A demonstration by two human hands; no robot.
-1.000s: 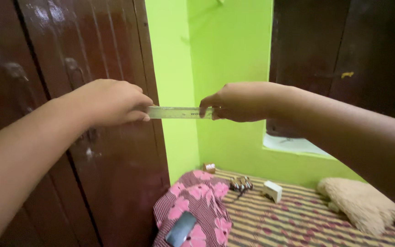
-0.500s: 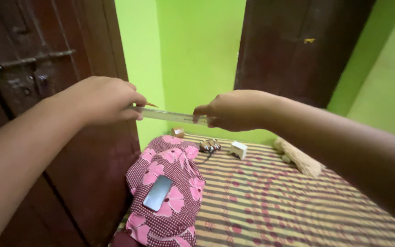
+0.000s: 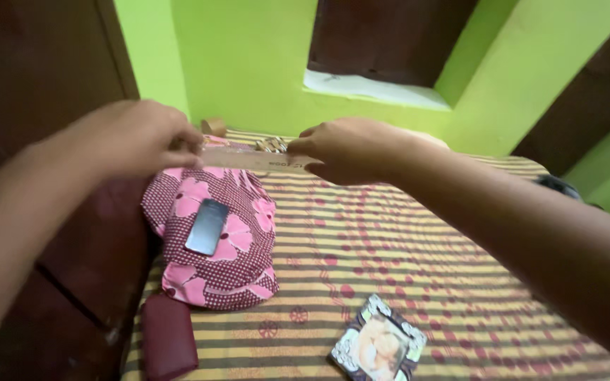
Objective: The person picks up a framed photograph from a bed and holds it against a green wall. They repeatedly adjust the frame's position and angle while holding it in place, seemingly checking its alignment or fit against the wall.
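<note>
Pale ruler [image 3: 252,159] pinched at each end by left hand [image 3: 139,137] and right hand [image 3: 351,149], above striped bed [image 3: 418,254].

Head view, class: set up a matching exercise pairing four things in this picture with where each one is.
Things:
1. ruler
2. phone
3. photo frame
4. maroon case

Places:
A. lying on the floral pillow
B. near bed edge, left of the photo frame
C. held between both hands
D. flat on the striped sheet, nearest the camera

Pairs: 1-C, 2-A, 3-D, 4-B
</note>
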